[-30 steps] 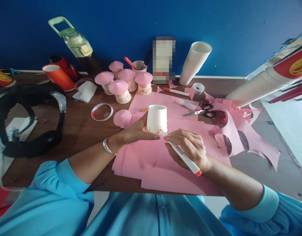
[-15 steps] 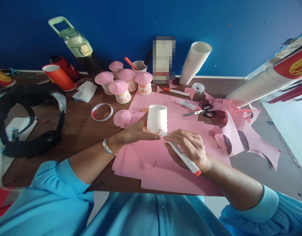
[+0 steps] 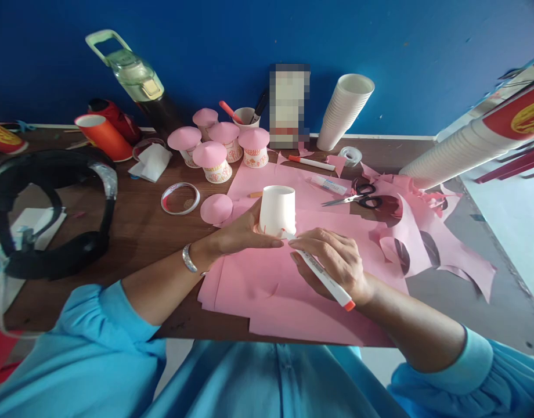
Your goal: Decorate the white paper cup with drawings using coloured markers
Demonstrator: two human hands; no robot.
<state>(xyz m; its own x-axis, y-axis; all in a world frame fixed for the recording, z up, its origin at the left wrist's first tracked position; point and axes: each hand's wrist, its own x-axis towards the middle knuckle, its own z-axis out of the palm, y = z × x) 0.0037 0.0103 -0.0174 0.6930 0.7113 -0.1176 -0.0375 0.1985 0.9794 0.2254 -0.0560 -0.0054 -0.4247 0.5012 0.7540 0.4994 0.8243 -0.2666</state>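
My left grip [image 3: 241, 237] holds the white cup [image 3: 278, 209] over the pink sheets [image 3: 249, 287]; my right grip [image 3: 332, 258] pinches the marker [image 3: 324, 277], tip at the cup's lower wall. Looks like I'm mid-drawing; next stroke likely needs the cup steady, light pressure. Print on marker, clear tube [image 3: 330, 185]: too small to read.

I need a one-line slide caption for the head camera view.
Left hand holds a white cup; right hand holds a marker at the cup's lower edge, over pink sheets.
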